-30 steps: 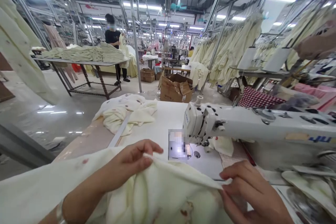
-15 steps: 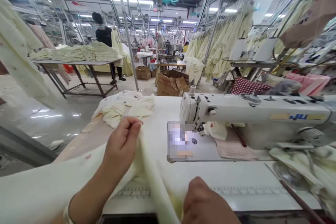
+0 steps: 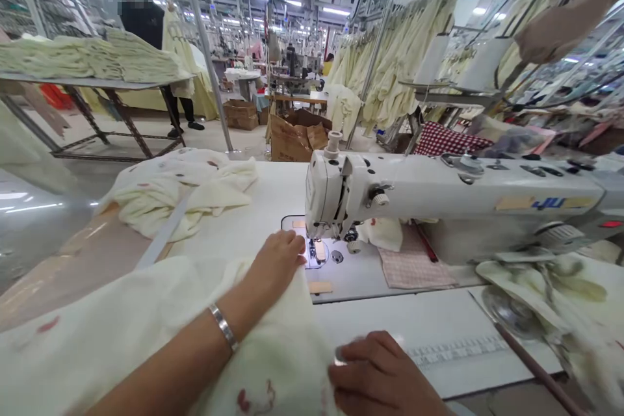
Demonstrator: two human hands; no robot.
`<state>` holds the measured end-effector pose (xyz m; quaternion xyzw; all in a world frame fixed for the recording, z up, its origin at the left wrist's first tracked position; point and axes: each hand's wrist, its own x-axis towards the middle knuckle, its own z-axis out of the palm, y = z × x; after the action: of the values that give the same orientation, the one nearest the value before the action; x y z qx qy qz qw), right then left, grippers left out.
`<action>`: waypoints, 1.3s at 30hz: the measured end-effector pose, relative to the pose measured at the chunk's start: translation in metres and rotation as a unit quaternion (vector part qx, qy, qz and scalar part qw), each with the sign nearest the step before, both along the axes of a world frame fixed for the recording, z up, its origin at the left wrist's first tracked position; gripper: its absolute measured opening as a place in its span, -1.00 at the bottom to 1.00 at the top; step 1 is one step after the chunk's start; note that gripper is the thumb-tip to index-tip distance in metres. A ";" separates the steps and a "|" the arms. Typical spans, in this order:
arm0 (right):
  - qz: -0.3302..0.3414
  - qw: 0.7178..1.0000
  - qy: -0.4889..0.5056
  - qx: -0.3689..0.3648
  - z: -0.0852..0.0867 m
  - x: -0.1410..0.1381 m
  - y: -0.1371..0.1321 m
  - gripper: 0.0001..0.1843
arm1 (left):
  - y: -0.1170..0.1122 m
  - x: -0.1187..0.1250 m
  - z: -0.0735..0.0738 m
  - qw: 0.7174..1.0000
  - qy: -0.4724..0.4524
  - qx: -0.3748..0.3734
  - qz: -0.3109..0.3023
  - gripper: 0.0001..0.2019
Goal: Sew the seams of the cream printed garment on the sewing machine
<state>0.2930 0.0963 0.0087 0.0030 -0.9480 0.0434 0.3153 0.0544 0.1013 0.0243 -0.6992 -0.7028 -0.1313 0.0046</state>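
A cream garment piece [image 3: 146, 331] with small red prints lies across the near side of the white sewing table [image 3: 273, 201]. My left hand [image 3: 275, 263], a bracelet on its wrist, rests flat on the cloth's far edge, its fingertips almost at the needle plate [image 3: 319, 253] of the white sewing machine [image 3: 439, 192]. At the bottom edge my right hand [image 3: 383, 374] is closed in a pinch on the near edge of the same cloth.
A heap of cream cloth [image 3: 178, 192] and a grey ruler [image 3: 163, 234] lie at the table's far left. More cream pieces [image 3: 560, 286] sit at the right. Beyond are cardboard boxes [image 3: 292, 136], hanging garments [image 3: 394, 71], and a person in black [image 3: 141, 13] by a stacked table [image 3: 92, 62].
My left hand let go its raised pinch and pushed the cloth forward flat to the needle plate. My right hand slid along the near edge. The view dipped and moved closer to the machine.
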 end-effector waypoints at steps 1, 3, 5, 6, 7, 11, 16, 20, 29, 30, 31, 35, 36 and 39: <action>0.002 1.000 -0.007 -0.005 0.001 0.001 0.001 -0.75 | -0.005 0.003 0.002 1.000 0.003 -0.011 -0.016 -0.90; -0.008 1.000 -0.004 -0.019 0.003 0.003 0.004 -0.72 | -0.019 0.011 0.003 0.999 0.014 -0.026 -0.036 -0.87; -0.019 0.999 -0.008 -0.031 0.006 0.005 0.006 -0.71 | -0.036 0.019 0.001 0.998 0.033 -0.014 -0.045 -0.81; -0.020 0.999 -0.014 -0.035 0.008 0.006 0.008 -0.71 | -0.043 0.021 -0.001 0.998 0.041 -0.004 -0.046 -0.73; -0.019 0.999 -0.019 -0.038 0.010 0.008 0.009 -0.71 | -0.048 0.023 -0.004 0.998 0.044 0.005 -0.046 -0.65; -0.022 0.998 -0.030 -0.049 0.015 0.010 0.013 -0.70 | -0.046 0.023 -0.011 0.999 0.015 -0.008 -0.039 -0.56; -0.048 0.996 0.008 -0.070 0.008 0.008 0.010 -0.69 | -0.028 0.017 -0.010 0.998 0.000 -0.008 -0.064 -0.56; -0.063 0.994 0.010 -0.090 0.000 0.010 0.007 -0.62 | -0.028 0.017 -0.011 0.997 0.001 0.011 -0.083 -0.57; -0.085 0.992 -0.033 -0.091 0.000 -0.002 0.009 -0.76 | 0.003 -0.006 0.004 0.956 0.066 0.071 -0.275 -0.74; -0.089 0.991 -0.043 -0.095 0.002 -0.004 0.010 -0.78 | 0.004 -0.005 0.008 0.954 0.075 0.064 -0.282 -0.73; -0.093 0.990 -0.050 -0.095 0.003 -0.006 0.010 -0.79 | 0.001 -0.001 0.012 0.957 0.071 0.058 -0.274 -0.73; -0.092 0.992 -0.060 -0.066 0.007 -0.007 0.010 -0.85 | -0.040 0.040 0.019 0.983 -0.058 0.079 -0.156 -0.73; -0.091 0.992 -0.060 -0.065 0.007 -0.005 0.010 -0.87 | -0.054 0.052 0.017 0.985 -0.078 0.090 -0.126 -0.75; -0.081 0.990 -0.088 -0.073 0.008 0.005 0.008 -0.88 | -0.087 0.081 0.003 0.989 -0.046 0.109 -0.086 -0.70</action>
<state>0.2980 0.1048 0.0168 -0.1005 -0.9635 0.0866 0.2324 0.1349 0.0139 0.0268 -0.7456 -0.6211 -0.2388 0.0371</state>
